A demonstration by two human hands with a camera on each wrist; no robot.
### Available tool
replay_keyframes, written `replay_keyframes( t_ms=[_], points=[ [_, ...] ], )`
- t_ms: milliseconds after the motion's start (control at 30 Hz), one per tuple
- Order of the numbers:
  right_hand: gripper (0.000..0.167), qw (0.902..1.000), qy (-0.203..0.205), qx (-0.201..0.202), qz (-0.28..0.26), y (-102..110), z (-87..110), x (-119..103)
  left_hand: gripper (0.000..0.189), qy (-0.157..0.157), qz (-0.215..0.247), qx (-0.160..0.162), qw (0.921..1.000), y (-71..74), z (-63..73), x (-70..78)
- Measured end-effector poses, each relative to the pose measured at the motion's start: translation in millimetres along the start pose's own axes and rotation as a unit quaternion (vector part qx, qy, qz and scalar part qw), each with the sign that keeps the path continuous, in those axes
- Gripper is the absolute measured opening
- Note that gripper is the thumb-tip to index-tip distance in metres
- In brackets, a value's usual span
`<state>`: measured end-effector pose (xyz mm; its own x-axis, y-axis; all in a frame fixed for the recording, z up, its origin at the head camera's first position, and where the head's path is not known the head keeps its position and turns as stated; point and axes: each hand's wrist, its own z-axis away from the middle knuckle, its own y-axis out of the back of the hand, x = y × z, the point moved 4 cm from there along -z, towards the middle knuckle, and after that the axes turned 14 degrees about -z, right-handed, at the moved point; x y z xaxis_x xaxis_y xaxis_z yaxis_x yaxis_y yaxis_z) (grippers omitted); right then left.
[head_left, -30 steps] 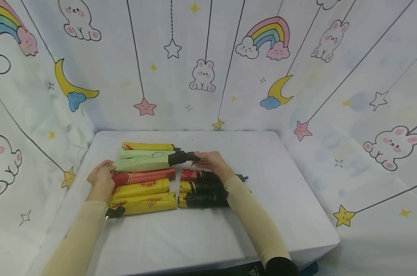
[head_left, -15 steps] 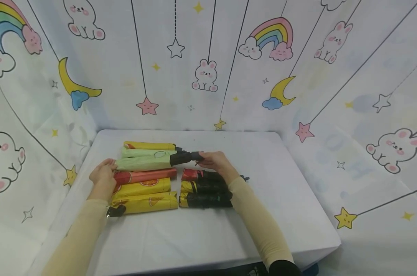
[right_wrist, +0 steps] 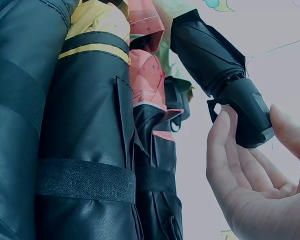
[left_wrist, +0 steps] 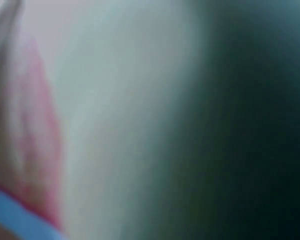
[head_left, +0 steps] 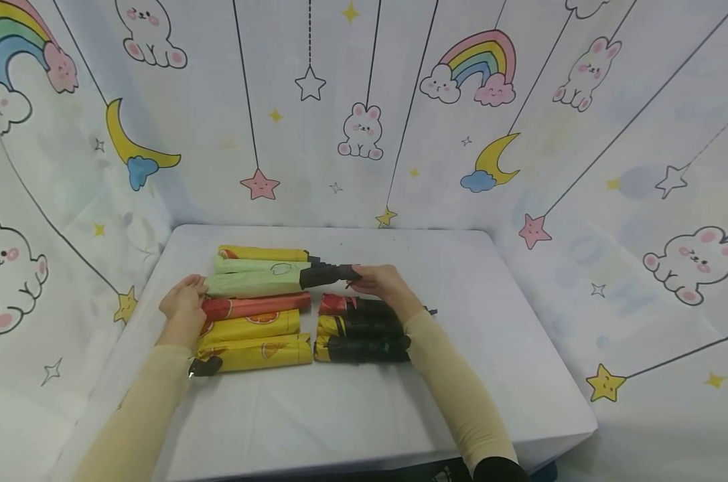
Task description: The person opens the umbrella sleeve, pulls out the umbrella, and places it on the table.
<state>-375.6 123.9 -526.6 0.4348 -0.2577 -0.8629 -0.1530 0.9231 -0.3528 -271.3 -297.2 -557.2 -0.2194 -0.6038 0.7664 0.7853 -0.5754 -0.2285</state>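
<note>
A folded umbrella in a light green cover (head_left: pixel 255 283) lies crosswise between my hands in the head view, its black end pointing right. My left hand (head_left: pixel 184 299) pinches the cover's left end. Thumb and fingers of my right hand (head_left: pixel 383 284) grip the black handle (right_wrist: pixel 246 112) at the other end, which the right wrist view shows closely. Nearer lie a red cover (head_left: pixel 257 306) and two yellow covers (head_left: pixel 252 326) with printed fruit slices. Just right of them are several folded black umbrellas (head_left: pixel 370 349) with red or yellow ends. The left wrist view is too blurred to read.
Behind the held umbrella lie another light green one (head_left: pixel 243 266) and a yellow one (head_left: pixel 264 254). A white cloth covers the table (head_left: pixel 460 268), whose front edge is near the person. Printed white curtains (head_left: pixel 315 147) stand at the back and sides.
The head view has shifted slightly. Both hands keep their hold on the green-covered umbrella, with the right hand drifting only a little to the right.
</note>
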Motion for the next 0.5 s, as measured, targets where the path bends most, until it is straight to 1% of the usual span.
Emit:
replay_keyframes(
  t_ms=[200,400,500],
  points=[
    [0.034,1.0000,0.001,0.002,-0.008,2.8,1.8,-1.1,0.050,-0.003,0.010,-0.001,0.9999,-2.0,0.0,0.5],
    [0.034,0.9998,0.007,0.002,-0.018,4.5,3.6,-3.0,0.042,0.000,0.009,-0.002,1.0000,1.0,0.4,2.3],
    [0.033,0.9998,0.007,0.004,-0.020,6.3,4.4,-3.0,0.042,-0.001,0.014,-0.003,0.9999,1.9,0.4,2.4]
  ],
)
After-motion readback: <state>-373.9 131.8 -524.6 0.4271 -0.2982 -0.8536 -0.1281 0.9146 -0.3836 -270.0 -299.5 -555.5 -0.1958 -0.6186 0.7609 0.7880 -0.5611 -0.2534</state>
